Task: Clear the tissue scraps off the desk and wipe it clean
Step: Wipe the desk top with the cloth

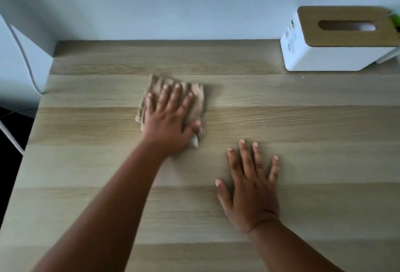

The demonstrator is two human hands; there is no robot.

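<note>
Head view: left hand [171, 118] presses crumpled beige cloth [195, 96] flat, mid light-wood desk [303, 120]; right hand [251, 187] flat, fingers spread.
White tissue box with wooden lid [337, 40] cut off right, label blurred, unreadable.

On the tabletop [303, 120] a cloth [194, 98] lies left of centre under the flat left hand [171, 118]. The right hand [251, 187] rests flat on the tabletop, nearer and to the right. A tissue box [337, 40] stands at the far right corner against the wall [173, 1].
</note>
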